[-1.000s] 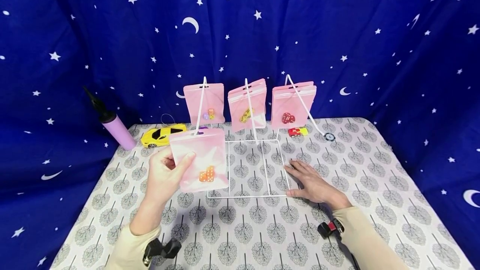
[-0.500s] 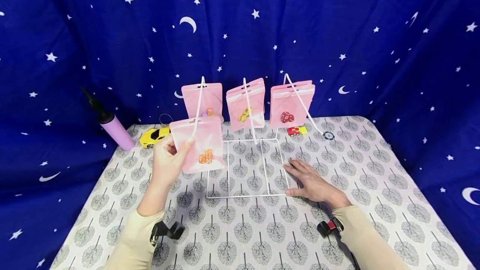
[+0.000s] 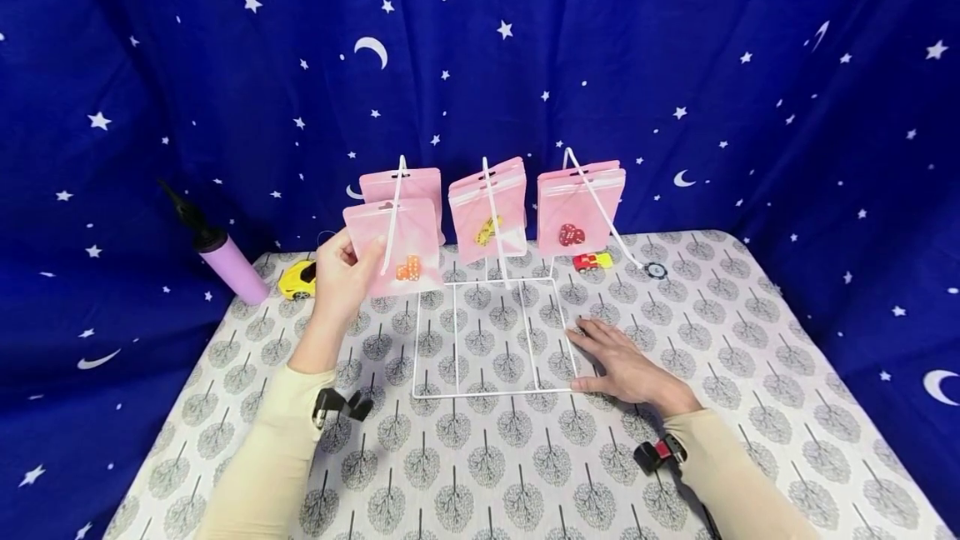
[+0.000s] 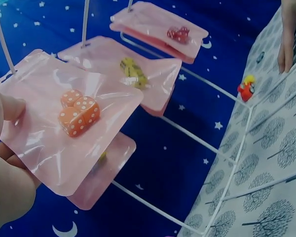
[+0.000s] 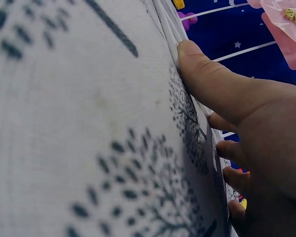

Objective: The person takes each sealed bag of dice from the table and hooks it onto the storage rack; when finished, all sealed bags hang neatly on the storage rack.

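Observation:
My left hand pinches the left edge of a pink zip bag between thumb and fingers. Orange dice with white dots lie inside that bag. Its top hole sits on the left prong of a white wire rack, in front of another pink bag. On the middle prong hang pink bags with yellow dice, and on the right prong pink bags with red dice. My right hand rests flat, fingers spread, on the tablecloth at the rack base's right side.
A yellow toy car stands behind my left hand, partly hidden. Farther left is a purple pump with a black nozzle. A small red and yellow toy and a round dark disc lie behind the rack's right side.
My left hand has moved up and away from me, sliding the bag of orange dice back along the left prong toward the bag behind. My right hand has stayed put.

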